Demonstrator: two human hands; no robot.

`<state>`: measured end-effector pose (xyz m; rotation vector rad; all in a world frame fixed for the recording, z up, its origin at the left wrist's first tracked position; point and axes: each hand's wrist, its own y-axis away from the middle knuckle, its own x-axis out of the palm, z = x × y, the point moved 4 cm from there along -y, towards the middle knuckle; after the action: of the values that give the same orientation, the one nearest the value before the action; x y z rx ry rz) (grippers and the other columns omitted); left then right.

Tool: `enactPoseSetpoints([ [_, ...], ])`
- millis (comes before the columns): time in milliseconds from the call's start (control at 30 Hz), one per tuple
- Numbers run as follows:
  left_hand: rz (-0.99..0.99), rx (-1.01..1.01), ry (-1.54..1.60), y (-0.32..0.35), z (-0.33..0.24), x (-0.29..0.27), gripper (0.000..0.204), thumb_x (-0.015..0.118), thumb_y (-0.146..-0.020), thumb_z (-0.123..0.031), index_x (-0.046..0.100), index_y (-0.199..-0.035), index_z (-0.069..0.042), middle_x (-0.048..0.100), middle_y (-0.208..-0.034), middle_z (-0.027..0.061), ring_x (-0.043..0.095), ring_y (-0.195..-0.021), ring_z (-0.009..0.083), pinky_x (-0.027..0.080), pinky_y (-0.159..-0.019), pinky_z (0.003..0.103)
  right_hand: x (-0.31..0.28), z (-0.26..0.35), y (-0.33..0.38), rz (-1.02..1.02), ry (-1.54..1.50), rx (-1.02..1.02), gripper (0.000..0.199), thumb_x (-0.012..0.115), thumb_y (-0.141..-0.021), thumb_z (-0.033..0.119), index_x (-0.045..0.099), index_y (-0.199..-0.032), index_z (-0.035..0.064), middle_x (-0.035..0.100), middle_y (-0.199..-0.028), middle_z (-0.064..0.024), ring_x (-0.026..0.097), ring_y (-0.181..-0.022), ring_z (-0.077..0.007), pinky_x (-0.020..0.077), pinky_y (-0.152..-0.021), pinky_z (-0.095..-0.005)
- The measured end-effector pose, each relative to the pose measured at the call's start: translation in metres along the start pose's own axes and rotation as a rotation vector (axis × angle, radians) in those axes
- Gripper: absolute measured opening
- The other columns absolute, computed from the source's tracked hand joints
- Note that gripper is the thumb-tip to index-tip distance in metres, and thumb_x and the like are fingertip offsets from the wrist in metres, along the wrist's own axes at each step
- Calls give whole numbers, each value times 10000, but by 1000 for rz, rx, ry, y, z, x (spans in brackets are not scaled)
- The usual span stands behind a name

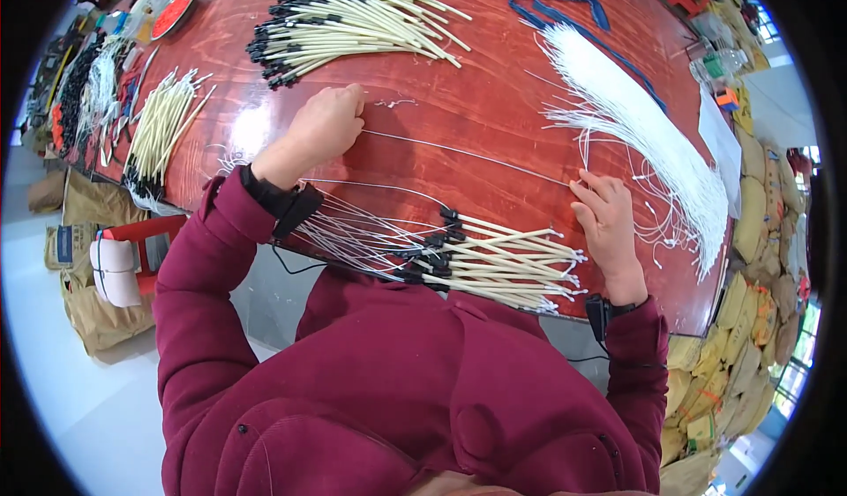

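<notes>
A single thin white cord (pixel 468 153) runs almost straight between my two hands, above the red table. My left hand (pixel 325 130) is closed round its left end, with the fingertips turned away from me. At the other end my right hand (pixel 609 223) has its curled fingers on the cord; the exact grip is partly hidden. Below the cord, along the near table edge, lie several cream-coloured tubes (pixel 503 262) with black end pieces. White cords (pixel 357 236) trail from them to the left, passing under my left wrist.
A big pile of cream tubes with black ends (pixel 353 24) lies at the far side, a smaller bundle (pixel 163 130) at the left. To the right is a thick hank of white cords (pixel 644 117) beside a blue strap (pixel 565 11). A red-filled dish (pixel 174 13) stands far left.
</notes>
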<state>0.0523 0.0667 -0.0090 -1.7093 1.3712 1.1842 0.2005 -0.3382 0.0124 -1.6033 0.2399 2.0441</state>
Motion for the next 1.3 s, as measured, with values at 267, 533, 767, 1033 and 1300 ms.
enactPoseSetpoints([
  [267,-371,220,-275,-70,-8,-23,174,652,-893,-148,621,-1040,-61,637,-1027,142,655,-1000,345,532,-822,472,1,-1,-2,-7,-42,14,285,628,-962,201,733,-1162,27,668,-1282,-137,588,-1139,-322,433,-998,-427],
  [533,-370,387,-419,-93,-6,-20,136,614,-864,-86,644,-997,-92,649,-996,108,667,-1010,293,512,-872,429,2,-3,1,-31,-117,29,302,589,-1017,242,738,-1161,22,668,-1278,-139,583,-1151,-310,444,-1010,-403],
  [767,-418,583,-342,-49,-33,-34,193,639,-862,-74,635,-1048,-124,615,-976,62,637,-900,280,475,-862,409,5,-2,0,-48,-180,48,329,582,-1033,275,741,-1164,18,670,-1278,-130,574,-1159,-291,445,-1024,-393],
  [1033,-404,460,106,32,0,-16,185,656,-861,-46,721,-1032,-79,616,-907,120,649,-830,345,515,-763,427,9,-9,2,-57,-202,56,324,578,-1036,264,741,-1166,16,667,-1298,-127,572,-1165,-286,440,-1031,-384],
  [1300,-312,173,194,66,27,-16,138,679,-910,-74,742,-1024,-28,680,-978,126,672,-896,351,542,-790,409,9,-10,4,-65,-220,71,303,596,-1026,249,742,-1161,20,670,-1298,-121,574,-1164,-279,438,-1028,-379],
])
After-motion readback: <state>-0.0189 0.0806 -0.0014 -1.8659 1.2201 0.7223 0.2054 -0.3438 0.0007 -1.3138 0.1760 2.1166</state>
